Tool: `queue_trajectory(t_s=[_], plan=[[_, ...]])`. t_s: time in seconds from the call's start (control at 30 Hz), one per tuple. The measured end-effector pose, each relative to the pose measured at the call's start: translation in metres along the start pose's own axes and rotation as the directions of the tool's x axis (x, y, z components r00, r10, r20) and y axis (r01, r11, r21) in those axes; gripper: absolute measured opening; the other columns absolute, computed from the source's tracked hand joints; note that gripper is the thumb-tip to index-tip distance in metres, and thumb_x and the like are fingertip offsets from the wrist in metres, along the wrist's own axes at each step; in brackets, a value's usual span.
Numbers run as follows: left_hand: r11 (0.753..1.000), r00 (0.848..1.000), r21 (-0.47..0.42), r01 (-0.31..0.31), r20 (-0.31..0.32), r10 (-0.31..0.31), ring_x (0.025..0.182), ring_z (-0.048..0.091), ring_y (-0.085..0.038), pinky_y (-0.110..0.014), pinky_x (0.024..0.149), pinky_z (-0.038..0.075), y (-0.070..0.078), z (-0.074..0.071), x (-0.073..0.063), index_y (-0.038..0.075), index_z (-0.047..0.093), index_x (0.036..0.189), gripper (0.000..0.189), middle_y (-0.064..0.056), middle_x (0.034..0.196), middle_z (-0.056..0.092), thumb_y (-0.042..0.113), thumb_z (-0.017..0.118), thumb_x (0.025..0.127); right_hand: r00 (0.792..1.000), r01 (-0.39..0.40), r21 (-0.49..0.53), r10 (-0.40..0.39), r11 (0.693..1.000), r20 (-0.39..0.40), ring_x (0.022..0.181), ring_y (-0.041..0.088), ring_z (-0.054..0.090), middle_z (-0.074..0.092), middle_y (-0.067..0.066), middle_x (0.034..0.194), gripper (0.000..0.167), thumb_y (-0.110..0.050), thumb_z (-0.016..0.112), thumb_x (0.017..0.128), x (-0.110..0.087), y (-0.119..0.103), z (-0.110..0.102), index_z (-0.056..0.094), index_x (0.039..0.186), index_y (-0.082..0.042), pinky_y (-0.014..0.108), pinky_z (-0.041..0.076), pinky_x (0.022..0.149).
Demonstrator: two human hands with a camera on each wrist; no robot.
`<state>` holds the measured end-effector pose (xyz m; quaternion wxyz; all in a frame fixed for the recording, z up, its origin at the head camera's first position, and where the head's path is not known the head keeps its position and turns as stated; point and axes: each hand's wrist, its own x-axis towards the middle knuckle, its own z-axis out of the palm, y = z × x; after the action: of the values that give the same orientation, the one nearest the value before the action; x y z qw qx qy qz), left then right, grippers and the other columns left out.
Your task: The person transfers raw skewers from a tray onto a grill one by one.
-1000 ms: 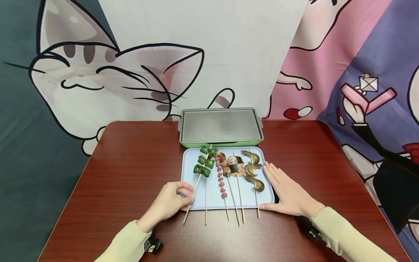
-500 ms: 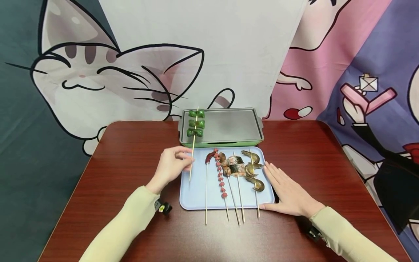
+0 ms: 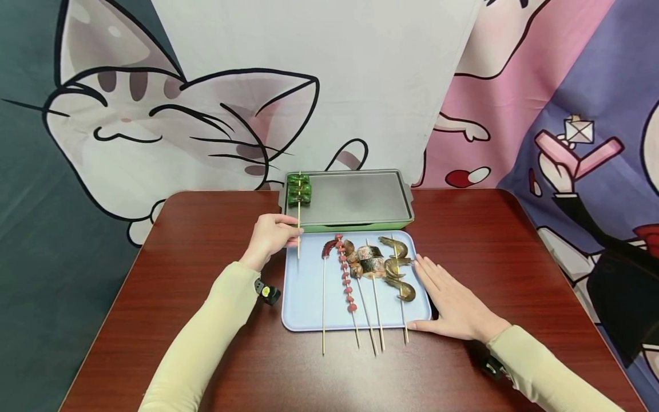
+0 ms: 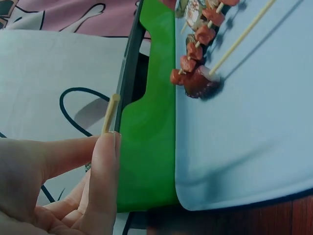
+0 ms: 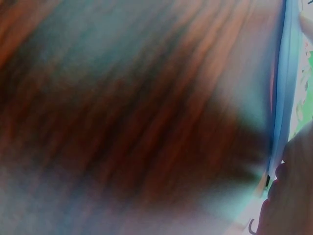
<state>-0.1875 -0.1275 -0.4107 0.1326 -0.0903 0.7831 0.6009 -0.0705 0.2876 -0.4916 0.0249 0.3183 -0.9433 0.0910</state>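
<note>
My left hand (image 3: 273, 236) pinches the wooden stick of a green pepper skewer (image 3: 299, 190) between thumb and fingers. Its green pieces lie over the left end of the grey griddle pan (image 3: 355, 197), and the stick's bare end juts toward me. In the left wrist view the stick end (image 4: 111, 112) pokes out past the thumb. My right hand (image 3: 453, 300) rests with straight fingers along the right edge of the light blue tray (image 3: 304, 309). The right wrist view catches part of that hand (image 5: 293, 191) beside the tray's rim.
On the tray lie a skewer with one dark red piece (image 3: 329, 248), a skewer of small red pieces (image 3: 346, 274), a brown mushroom-like skewer (image 3: 355, 269), a fish-like skewer (image 3: 372, 260) and a shrimp skewer (image 3: 395, 266). Several sticks overhang the tray's near edge above the wooden table (image 3: 221, 355).
My left hand has lifted the green pepper skewer off the tray and carried it away from me onto the pan's left end, uncovering the dark red piece. The right hand has stayed put.
</note>
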Motion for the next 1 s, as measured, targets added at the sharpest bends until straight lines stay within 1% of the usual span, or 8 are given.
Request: queue_trajectory(t_s=[0.27,0.47,0.57,0.67,0.77,0.87,0.93,1.0], plan=[[1.0,1.0,-0.014,0.021,-0.002,-0.021,0.066,0.073,-0.014,-0.045,0.084,0.06,-0.002,-0.004,0.001,-0.005,0.068,0.123,0.033,-0.027,0.108,0.071,0.0,0.075,0.091,1.0,-0.002,0.004,0.002,1.0,-0.004,0.151,0.036,0.021,0.022,0.021,0.165,0.123,-0.081,0.063,0.08,-0.001,-0.001,0.001,0.024,0.158,0.005,0.045,0.019,0.124],[1.0,1.0,0.019,0.007,-0.003,-0.007,0.069,0.073,-0.017,-0.043,0.081,0.062,-0.003,-0.007,-0.005,0.0,0.067,0.126,0.04,-0.02,0.102,0.074,0.006,0.08,0.089,1.0,0.002,-0.001,-0.002,1.0,0.002,0.15,0.037,0.022,0.021,0.021,0.165,0.123,-0.081,0.062,0.08,0.0,-0.001,0.001,0.024,0.158,0.005,0.046,0.02,0.123],[0.999,1.0,0.043,-0.024,-0.009,0.024,0.074,0.074,-0.023,-0.037,0.075,0.064,-0.003,-0.011,-0.01,0.002,0.065,0.128,0.044,-0.019,0.102,0.074,0.01,0.081,0.088,1.0,-0.003,-0.002,0.003,1.0,0.008,0.151,0.036,0.021,0.021,0.02,0.165,0.123,-0.082,0.062,0.08,0.0,-0.001,0.0,0.024,0.159,0.004,0.047,0.02,0.123],[0.995,0.997,0.074,-0.067,-0.03,0.07,0.08,0.075,-0.032,-0.032,0.069,0.064,-0.002,-0.015,-0.017,0.003,0.066,0.127,0.044,-0.021,0.103,0.074,0.015,0.082,0.088,1.0,-0.01,-0.001,0.01,1.0,0.014,0.151,0.036,0.021,0.021,0.02,0.165,0.123,-0.082,0.061,0.08,0.0,0.0,-0.001,0.024,0.159,0.004,0.045,0.019,0.124],[0.99,0.991,0.073,-0.119,-0.05,0.123,0.086,0.074,-0.037,-0.032,0.069,0.064,0.0,-0.02,-0.025,0.001,0.066,0.126,0.043,-0.02,0.102,0.074,0.017,0.082,0.089,1.0,-0.014,0.0,0.014,1.0,0.021,0.151,0.035,0.02,0.021,0.019,0.165,0.123,-0.082,0.061,0.08,0.001,0.0,-0.001,0.023,0.159,0.003,0.044,0.017,0.124],[0.985,0.984,0.061,-0.161,-0.068,0.165,0.086,0.074,-0.036,-0.032,0.071,0.064,0.002,-0.022,-0.037,0.0,0.067,0.126,0.044,-0.015,0.099,0.075,0.02,0.082,0.089,1.0,-0.012,0.001,0.012,1.0,0.023,0.151,0.035,0.019,0.021,0.019,0.165,0.123,-0.082,0.061,0.08,0.001,0.0,-0.001,0.023,0.159,0.003,0.044,0.017,0.124],[0.98,0.98,0.064,-0.186,-0.06,0.19,0.086,0.075,-0.032,-0.033,0.073,0.064,0.003,-0.022,-0.045,0.0,0.067,0.126,0.045,-0.013,0.099,0.075,0.022,0.081,0.09,1.0,-0.009,0.001,0.009,1.0,0.019,0.151,0.036,0.02,0.021,0.02,0.165,0.123,-0.082,0.061,0.08,0.001,0.0,-0.001,0.023,0.159,0.004,0.044,0.018,0.124],[0.973,0.975,0.098,-0.21,-0.049,0.215,0.086,0.075,-0.026,-0.032,0.075,0.063,0.002,-0.02,-0.053,0.002,0.068,0.126,0.044,-0.01,0.099,0.076,0.025,0.081,0.09,1.0,-0.006,0.003,0.006,1.0,0.013,0.151,0.036,0.02,0.022,0.02,0.165,0.123,-0.082,0.062,0.08,0.001,0.0,-0.001,0.023,0.159,0.004,0.045,0.018,0.124]])
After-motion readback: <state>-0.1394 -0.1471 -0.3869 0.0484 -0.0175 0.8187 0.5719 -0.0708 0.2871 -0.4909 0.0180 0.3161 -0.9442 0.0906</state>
